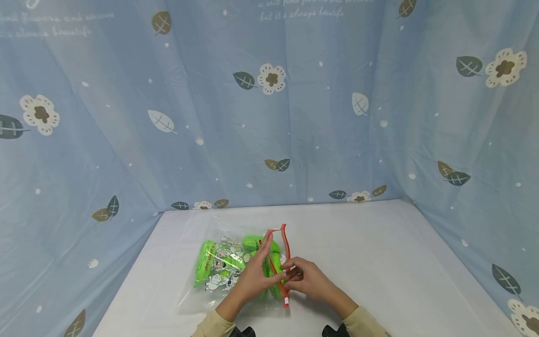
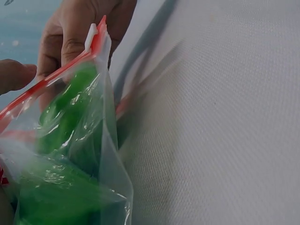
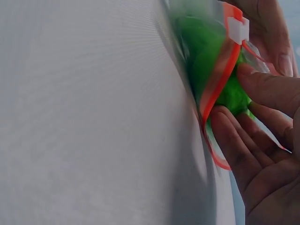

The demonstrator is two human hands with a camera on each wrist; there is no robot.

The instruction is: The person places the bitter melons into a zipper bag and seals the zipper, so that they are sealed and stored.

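A clear zip bag (image 1: 189, 299) with a red-edged mouth lies on the table, its mouth to the right. Inside are several bright green packets (image 1: 205, 262), and printed cartoon figures show on its front. My left hand (image 1: 252, 276) rests along the bag beside the mouth, fingers straight, thumb stretched toward the other hand. At the mouth, my right hand (image 1: 309, 280) has its thumb and fingers around a green packet (image 3: 232, 93), with its fingertips inside the red edge (image 3: 220, 77). A white slider (image 3: 238, 30) sits at the near end of the red strip.
The bag rests on a white-covered table (image 1: 379, 262). A blue curtain (image 1: 320, 117) printed with leaves and flowers stands behind and at both sides. Two black wrist mounts (image 1: 334, 330) show at the lower edge.
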